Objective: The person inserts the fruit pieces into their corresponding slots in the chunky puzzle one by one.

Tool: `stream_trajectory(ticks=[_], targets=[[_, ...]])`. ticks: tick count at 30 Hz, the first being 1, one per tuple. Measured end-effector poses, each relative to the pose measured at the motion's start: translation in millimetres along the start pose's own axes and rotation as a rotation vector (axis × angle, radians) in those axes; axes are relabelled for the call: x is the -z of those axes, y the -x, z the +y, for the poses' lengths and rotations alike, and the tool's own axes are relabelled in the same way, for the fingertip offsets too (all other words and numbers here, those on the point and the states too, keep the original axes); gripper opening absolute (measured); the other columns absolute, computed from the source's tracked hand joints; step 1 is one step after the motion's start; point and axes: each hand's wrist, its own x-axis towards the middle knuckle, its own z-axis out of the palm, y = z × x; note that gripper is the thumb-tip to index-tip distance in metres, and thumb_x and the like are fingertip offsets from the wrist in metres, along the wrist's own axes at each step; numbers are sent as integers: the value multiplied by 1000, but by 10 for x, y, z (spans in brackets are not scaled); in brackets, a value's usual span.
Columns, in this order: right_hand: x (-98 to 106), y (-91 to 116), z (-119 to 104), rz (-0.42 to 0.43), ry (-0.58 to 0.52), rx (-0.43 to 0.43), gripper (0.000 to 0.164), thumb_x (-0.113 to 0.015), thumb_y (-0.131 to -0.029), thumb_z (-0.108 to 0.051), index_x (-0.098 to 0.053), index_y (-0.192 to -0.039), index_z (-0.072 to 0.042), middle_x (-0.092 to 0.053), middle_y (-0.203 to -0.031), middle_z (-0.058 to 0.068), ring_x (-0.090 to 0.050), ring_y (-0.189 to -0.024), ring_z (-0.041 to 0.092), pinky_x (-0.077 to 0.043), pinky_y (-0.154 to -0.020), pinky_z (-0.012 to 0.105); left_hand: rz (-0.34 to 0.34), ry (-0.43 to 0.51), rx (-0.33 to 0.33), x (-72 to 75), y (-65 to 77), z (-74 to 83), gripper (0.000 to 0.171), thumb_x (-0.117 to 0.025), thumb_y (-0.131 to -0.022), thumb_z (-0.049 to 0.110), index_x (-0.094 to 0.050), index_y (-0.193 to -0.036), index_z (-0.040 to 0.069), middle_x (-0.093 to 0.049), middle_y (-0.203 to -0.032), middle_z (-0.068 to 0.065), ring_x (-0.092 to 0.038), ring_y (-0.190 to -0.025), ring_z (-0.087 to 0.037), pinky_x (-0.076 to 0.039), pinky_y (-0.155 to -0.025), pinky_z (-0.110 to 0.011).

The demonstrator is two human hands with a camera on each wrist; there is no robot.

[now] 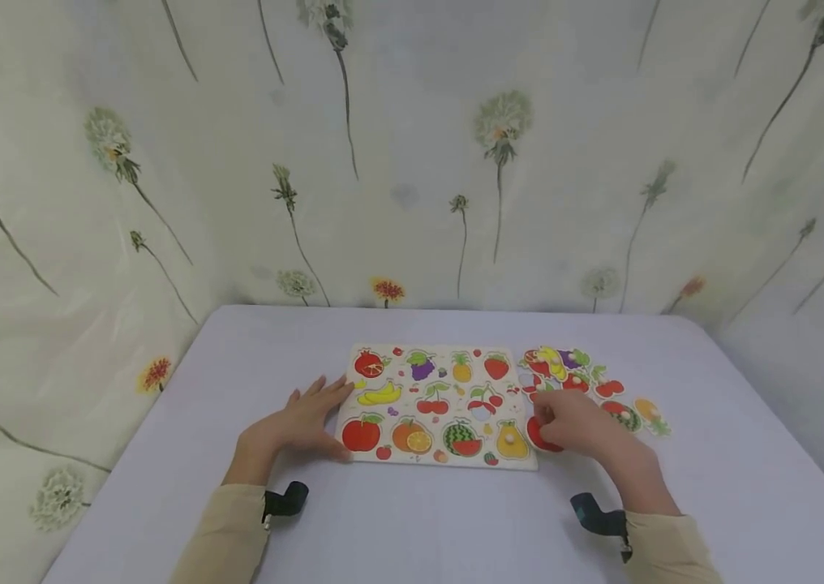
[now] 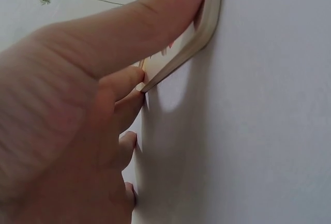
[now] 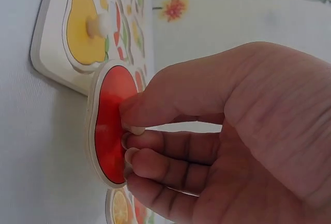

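Observation:
A fruit knob puzzle board (image 1: 470, 462) lies flat on the white table. My left hand (image 1: 306, 418) rests at its left side, fingers spread. In the left wrist view, the thumb (image 2: 150, 19) lies along the board's edge and the fingertips touch its corner. My right hand (image 1: 576, 422) pinches the knob of a red apple piece (image 3: 111, 125) between thumb and fingers. That piece is tilted on edge beside the board's right front corner. Next to it, a yellow pear piece (image 3: 83, 27) with a wooden knob sits in the board.
Right of the board lies a loose pile of fruit pieces, with a banana piece (image 1: 552, 362), a watermelon piece (image 1: 624, 416) and an orange piece (image 1: 647, 409) among them. A flower-printed cloth (image 1: 412, 243) hangs behind the table.

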Motion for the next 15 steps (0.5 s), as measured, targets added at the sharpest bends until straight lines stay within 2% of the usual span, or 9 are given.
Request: stream_trajectory(ticks=[7, 15], targets=[[-51, -43, -158, -19, 2, 13, 13, -72, -84, -12, -60, -87, -15, -60, -78, 1, -55, -73, 18, -49, -62, 28, -5, -5, -7, -3, 34, -65, 111, -85, -65, 54, -29, -157, 28, -20, -168, 3, -3, -157, -31, -4, -124, -63], [-59, -188, -359, -24, 5, 76, 11, -71, -84, -11, -61, -87, -15, -61, -80, 1, -55, -76, 18, -49, -64, 28, -6, 17, -7, 9, 53, -22, 110, -86, -66, 51, -28, -158, 28, -20, -168, 4, -2, -157, -29, -3, -124, -62]])
